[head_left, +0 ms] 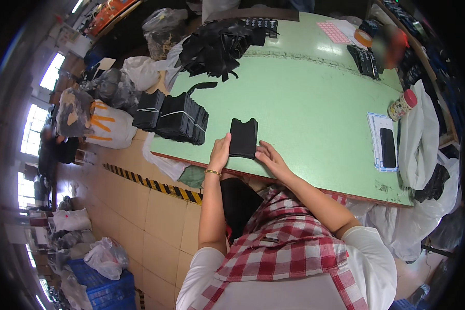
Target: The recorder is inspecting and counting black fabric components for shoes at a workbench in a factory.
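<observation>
A stack of black, flat notched pieces stands at the near edge of the green table, between my two hands. My left hand grips its left side, fingers running along the edge. At its lower right corner, the bent fingers of my right hand press against the side. Just left of it lie banded bundles of similar black pieces, tied with pale bands. A loose black strip rests behind the bundles.
A heap of black pieces covers the green table's far left. Toward the right are a phone on papers, a red-lidded jar and black strips. Filled bags stand left; white plastic hangs at the right edge.
</observation>
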Available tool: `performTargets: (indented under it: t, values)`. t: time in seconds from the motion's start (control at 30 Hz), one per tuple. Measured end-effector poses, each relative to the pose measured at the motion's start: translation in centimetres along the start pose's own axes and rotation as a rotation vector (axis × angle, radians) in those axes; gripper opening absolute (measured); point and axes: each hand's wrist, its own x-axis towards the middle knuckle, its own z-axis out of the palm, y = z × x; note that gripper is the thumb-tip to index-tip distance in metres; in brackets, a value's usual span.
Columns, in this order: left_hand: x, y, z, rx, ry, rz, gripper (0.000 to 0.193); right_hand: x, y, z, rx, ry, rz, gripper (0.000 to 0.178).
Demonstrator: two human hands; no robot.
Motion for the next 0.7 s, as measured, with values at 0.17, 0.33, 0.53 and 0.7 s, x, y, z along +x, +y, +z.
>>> performTargets:
  t: [0.17,0.33,0.53,0.7]
  values:
    - [0.1,-0.3,0.1,0.102,-0.034,0.09,0.082,-0.2,2.6,-1.0,0.063,-0.042,-0.166,0.061]
    - [-0.4,5.3,-1.6,0.541,-0.078,0.509,0.132,0.1,3.1,-1.1,0.066,-0.013,-0.252,0.049]
    - [1.9,7.3,-1.4,1.034,-0.335,0.547,0.143,-0.1,3.3,-1.2,-0.054,0.063,-0.389,0.035]
    - [1.9,7.3,-2.2,1.141,-0.416,0.61,0.142,-0.5,3.9,-0.5,0.027,-0.004,-0.318,0.032]
